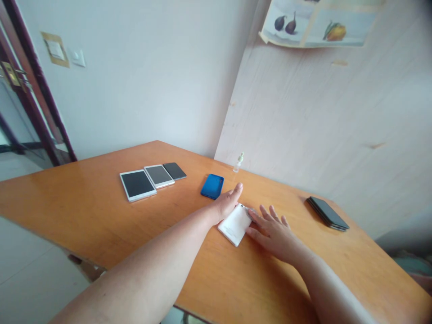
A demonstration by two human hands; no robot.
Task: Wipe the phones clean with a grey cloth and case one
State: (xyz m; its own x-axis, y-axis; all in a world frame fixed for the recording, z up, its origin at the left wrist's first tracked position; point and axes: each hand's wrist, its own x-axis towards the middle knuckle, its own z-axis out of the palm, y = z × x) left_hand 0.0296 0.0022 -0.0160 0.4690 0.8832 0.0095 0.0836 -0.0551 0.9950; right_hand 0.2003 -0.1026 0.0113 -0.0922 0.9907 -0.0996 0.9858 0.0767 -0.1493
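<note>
- Seemingly to steady the white device (234,226), the right hand (272,230) rests open-fingered at its right edge; the left hand (228,205) meets its far-left edge, thumb raised — hidden fingers, so its grip I cannot tell.
- Smooth, flat, back-up on the wooden table (101,216).
- Farther: hollow blue case (212,186); left, three thin slabs (158,175) — neatly aligned.

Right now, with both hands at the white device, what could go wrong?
1. Slip: the right hand has its fingers spread beside the white device, with no firm grip visible; a lift might fumble it.
2. Bump: the blue case lies close beyond the left hand; a forward push could knock it.
3. Tip: the pump bottle stands farther back; a long reach might topple it.
</note>
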